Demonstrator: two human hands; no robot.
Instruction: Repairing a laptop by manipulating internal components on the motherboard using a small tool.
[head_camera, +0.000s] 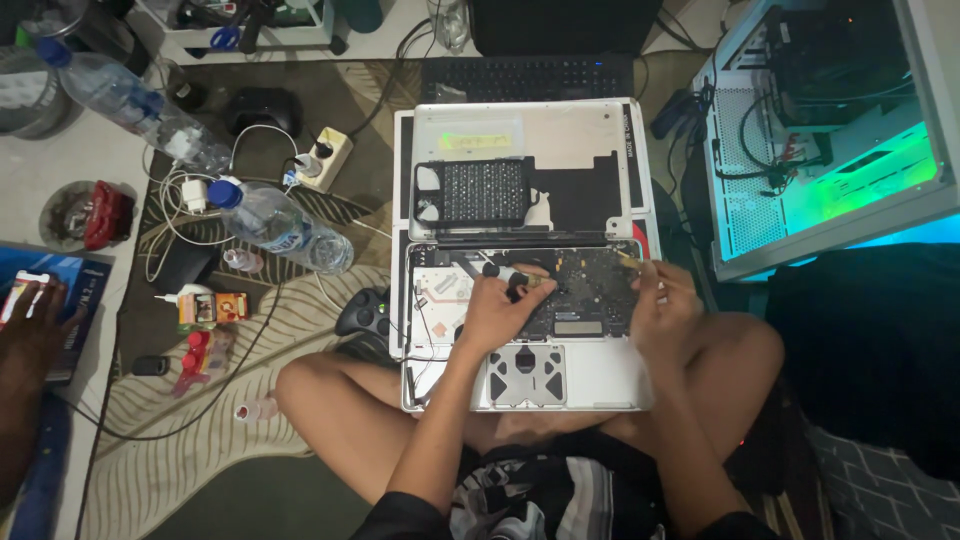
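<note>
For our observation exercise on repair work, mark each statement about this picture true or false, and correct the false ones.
1. The left hand holds a screwdriver over the opened laptop. True.
2. The right hand rests on the game controller. False: it is at the laptop's right edge; the game controller lies on the rug to the laptop's left.
3. A screwdriver bit case lies on the removed bottom cover. True.
4. Both water bottles stand upright. False: the water bottles lie on their sides.
5. The computer tower glows red. False: it glows green.
</note>
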